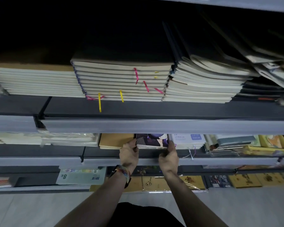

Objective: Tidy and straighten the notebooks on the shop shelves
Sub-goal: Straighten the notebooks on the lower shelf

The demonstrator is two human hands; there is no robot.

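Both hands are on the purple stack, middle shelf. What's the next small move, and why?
Probably press the purple stack square and ease it back between the brown stack and the white stack. The left hand and right hand already grip its sides, and its page edges look slightly stepped.

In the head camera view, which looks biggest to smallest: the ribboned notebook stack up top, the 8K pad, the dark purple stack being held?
1. ribboned notebook stack, largest.
2. 8K pad.
3. dark purple stack, partly hidden under the shelf edge.
Camera distances differ, so true sizes are unsure.
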